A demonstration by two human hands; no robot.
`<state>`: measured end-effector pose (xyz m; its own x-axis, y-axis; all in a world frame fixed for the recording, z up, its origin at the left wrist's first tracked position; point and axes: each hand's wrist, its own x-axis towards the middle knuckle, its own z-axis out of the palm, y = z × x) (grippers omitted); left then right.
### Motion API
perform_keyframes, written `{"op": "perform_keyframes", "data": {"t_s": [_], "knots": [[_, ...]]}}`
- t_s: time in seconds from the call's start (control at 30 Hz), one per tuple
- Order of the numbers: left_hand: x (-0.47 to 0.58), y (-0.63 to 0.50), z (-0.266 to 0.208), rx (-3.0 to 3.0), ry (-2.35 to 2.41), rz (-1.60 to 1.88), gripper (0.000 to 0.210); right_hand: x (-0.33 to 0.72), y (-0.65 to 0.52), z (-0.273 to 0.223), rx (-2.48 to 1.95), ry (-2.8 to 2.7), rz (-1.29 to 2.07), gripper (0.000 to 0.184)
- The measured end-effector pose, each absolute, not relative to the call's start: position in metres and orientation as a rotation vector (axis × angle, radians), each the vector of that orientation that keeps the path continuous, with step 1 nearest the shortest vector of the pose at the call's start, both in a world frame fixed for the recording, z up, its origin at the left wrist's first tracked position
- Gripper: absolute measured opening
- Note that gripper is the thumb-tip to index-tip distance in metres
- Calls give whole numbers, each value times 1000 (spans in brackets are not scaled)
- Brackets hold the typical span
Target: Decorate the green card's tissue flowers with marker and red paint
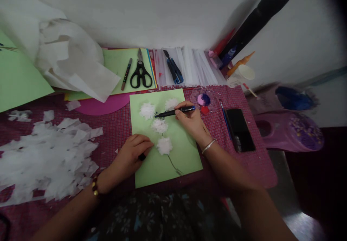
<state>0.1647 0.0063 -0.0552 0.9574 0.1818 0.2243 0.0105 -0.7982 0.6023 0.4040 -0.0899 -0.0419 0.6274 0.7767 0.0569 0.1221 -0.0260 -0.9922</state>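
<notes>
A black pen [173,112] with a blue end is gripped in my right hand [191,121]. Its tip meets the light green sheet [146,172] between the upper white paper flowers, by some small dark drawn marks. Several fluffy flowers, one of them a white flower [164,146], sit on this sheet. A dark stem line [172,163] runs down from the lowest one. My left hand [135,149] rests at the sheet's left edge, fingers curled together. A small black thing [141,156] shows at its fingers; I cannot tell what it is.
White paper scraps [51,157] are heaped at the left. Behind lie scissors [141,75], a marker [126,74], a box cutter [173,67] and white strips [192,65]. A paint palette [203,99], a paintbrush [225,119] and a phone [240,130] are at the right.
</notes>
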Motion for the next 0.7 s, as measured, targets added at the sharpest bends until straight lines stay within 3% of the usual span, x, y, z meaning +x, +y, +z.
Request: {"op": "perform_keyframes", "data": {"t_s": [0.7], "knots": [[164,7,-53,2466,126,356,27,410,-89,-50,-1481,-688,587,6]]}}
